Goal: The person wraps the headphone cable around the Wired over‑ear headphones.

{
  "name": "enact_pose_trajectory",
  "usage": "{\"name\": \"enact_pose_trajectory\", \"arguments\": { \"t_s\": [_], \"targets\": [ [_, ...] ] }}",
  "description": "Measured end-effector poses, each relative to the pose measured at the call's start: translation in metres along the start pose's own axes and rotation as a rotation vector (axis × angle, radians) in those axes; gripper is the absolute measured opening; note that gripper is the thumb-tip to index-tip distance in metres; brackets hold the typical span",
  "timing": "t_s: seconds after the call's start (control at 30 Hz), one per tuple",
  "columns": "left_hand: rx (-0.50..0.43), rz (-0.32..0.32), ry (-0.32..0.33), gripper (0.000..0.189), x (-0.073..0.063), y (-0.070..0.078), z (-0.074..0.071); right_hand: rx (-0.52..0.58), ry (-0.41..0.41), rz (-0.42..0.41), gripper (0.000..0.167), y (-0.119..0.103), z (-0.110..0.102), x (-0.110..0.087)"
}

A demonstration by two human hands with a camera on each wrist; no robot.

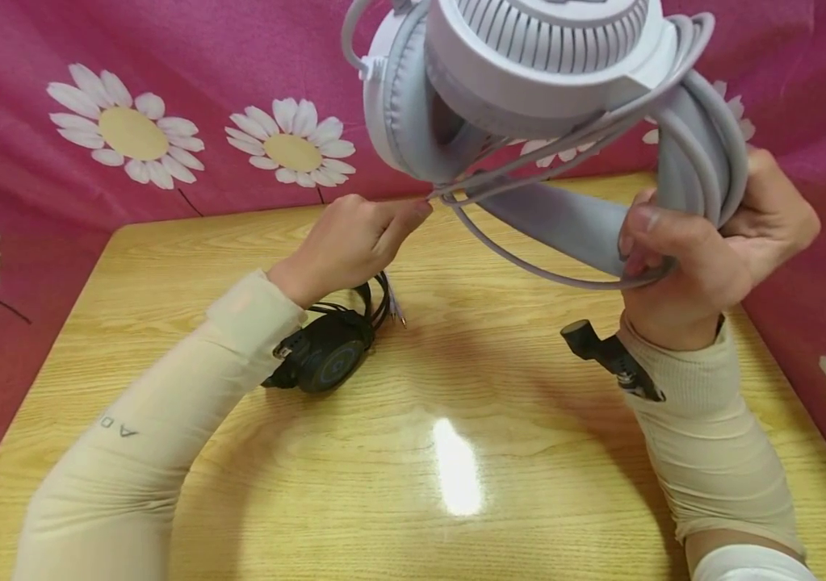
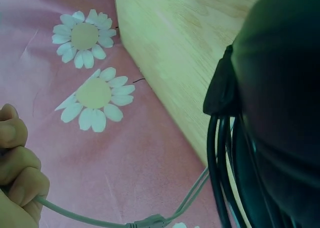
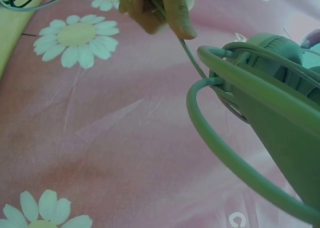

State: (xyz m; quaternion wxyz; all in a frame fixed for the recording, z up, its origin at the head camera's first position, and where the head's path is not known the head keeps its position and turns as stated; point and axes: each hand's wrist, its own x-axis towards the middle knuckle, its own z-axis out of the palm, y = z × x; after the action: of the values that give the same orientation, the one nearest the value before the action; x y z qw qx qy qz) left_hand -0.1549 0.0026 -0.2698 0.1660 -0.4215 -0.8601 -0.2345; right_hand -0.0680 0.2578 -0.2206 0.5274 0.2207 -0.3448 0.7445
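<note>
White over-ear headphones are held up above the table's far part, ear cups toward the top of the head view. My right hand grips their grey headband, with loops of grey cable around it. My left hand pinches the grey cable below the ear cups, drawn out from the headphones. In the right wrist view, the headband and its wire frame fill the right side, and the pinched cable runs up to the left fingers. Black headphones lie on the table under my left wrist, partly hidden by it.
The wooden table has a bright glare patch near its middle. Pink cloth with large daisies rises behind and along both sides. Thin cable ends with metal plug tips lie beside the black headphones.
</note>
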Motion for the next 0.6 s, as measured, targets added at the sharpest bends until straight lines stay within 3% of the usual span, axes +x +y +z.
{"name": "enact_pose_trajectory", "arguments": {
  "t_s": [0.47,0.6],
  "targets": [
    [0.049,-0.032,0.055,0.045,-0.014,0.007,-0.006,-0.166,0.035,-0.035,0.033,0.000,-0.006,0.011],
    [0.056,-0.023,0.065,0.044,-0.017,0.009,-0.009,-0.218,0.053,-0.045,0.025,0.000,-0.003,0.010]
  ]
}}
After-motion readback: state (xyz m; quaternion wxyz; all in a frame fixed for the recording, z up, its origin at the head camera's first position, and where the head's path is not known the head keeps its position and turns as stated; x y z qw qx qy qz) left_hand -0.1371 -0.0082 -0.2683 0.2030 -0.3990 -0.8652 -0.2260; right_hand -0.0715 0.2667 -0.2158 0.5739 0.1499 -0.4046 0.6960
